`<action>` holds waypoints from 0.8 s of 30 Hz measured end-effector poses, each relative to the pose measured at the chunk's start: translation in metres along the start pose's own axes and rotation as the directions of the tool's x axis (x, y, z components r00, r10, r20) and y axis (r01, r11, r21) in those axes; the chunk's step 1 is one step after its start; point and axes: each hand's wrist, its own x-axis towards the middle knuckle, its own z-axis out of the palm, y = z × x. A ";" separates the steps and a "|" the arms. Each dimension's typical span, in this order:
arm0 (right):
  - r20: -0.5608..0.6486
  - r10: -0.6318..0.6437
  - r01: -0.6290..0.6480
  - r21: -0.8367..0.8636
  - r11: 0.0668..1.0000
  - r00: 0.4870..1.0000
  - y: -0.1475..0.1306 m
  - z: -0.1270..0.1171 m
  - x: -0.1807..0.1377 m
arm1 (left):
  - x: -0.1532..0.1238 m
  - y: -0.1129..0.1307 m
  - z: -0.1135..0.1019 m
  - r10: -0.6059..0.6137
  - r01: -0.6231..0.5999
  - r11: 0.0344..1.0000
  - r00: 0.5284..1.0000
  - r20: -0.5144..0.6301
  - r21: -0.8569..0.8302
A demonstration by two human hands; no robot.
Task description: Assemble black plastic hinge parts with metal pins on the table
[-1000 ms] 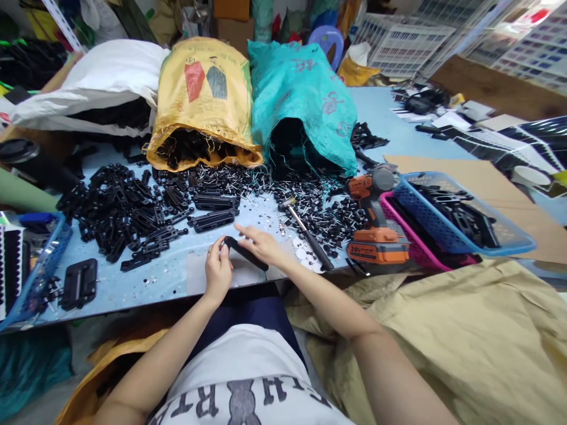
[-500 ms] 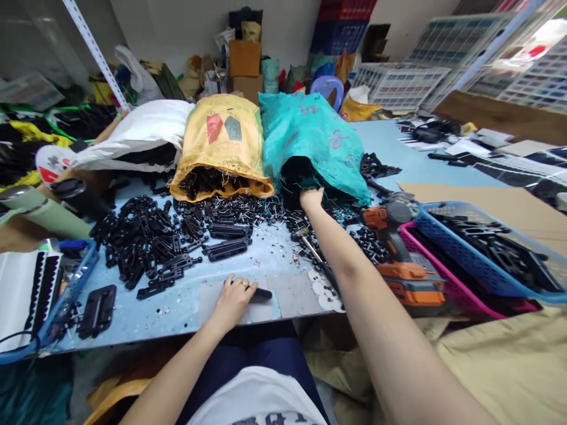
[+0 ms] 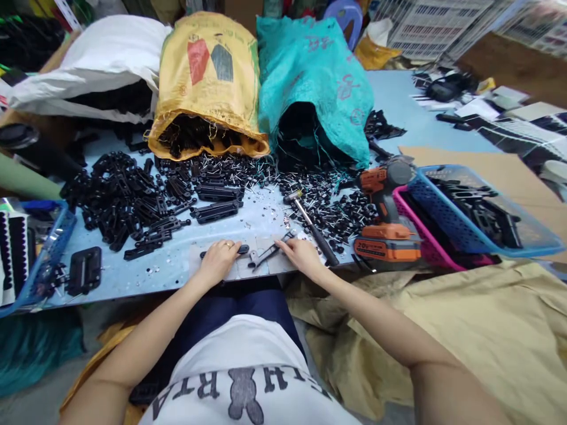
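Narrow grip: thumb and fingers of the right hand [image 3: 305,257] hold the far end of a slender black bar [image 3: 267,254], though the exact contact is partly hidden by the fingers. That bar lies slanted near the front edge of the pale blue table [image 3: 170,273], between both hands; it looks straight-sided, with a wider knob at its near end and a greyish sheen. Palm down, the left hand [image 3: 219,260] covers most of a second, rounded black bar [image 3: 243,249], only its ends showing, so whether that grip is closed around it I cannot tell. Just beyond are two long black slotted pieces [image 3: 217,211], lying side by side. One hammer with a dark handle [image 3: 312,224] rests right of the hands, against a heap of small black-and-silver screws [image 3: 332,206] too many to count. A tangled pile of black plastic links [image 3: 119,198] spreads to the left, likewise uncountable. Farther right come one orange-and-grey cordless power tool [image 3: 387,212], one pink plastic basket [image 3: 427,241] and one blue mesh basket [image 3: 443,211] holding black parts. Behind stand three woven sacks, white [image 3: 117,50], yellow [image 3: 208,94] and teal [image 3: 310,77], their dark insides hard to make out.
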 end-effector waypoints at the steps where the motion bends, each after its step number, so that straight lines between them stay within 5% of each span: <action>1: -0.003 -0.105 0.104 -0.111 0.988 0.995 0.004 -0.004 -0.002 | 0.001 0.000 0.000 -0.004 0.004 1.000 1.000 0.008 0.003; 3: 0.105 -0.390 0.404 -0.285 0.870 0.915 0.008 -0.015 -0.001 | 0.004 0.000 -0.002 0.005 -0.005 1.000 1.000 0.026 -0.012; 5: 0.281 -0.614 0.674 -0.366 0.642 0.738 0.009 -0.022 0.006 | 0.006 0.000 -0.003 0.015 -0.013 0.999 0.999 0.041 -0.042; 6: 0.338 -0.660 0.740 -0.372 0.561 0.671 0.009 -0.023 0.009 | 0.007 0.001 -0.003 0.016 -0.013 0.998 0.999 0.049 -0.058; 8: 0.395 -0.681 0.784 -0.390 0.484 0.617 0.008 -0.020 0.014 | 0.010 0.002 -0.004 0.016 -0.010 0.996 0.998 0.067 -0.088; 24: 0.375 -0.507 0.629 -0.519 0.579 0.776 -0.016 0.002 -0.021 | 0.012 0.010 -0.017 0.031 -0.014 0.993 0.988 0.152 -0.114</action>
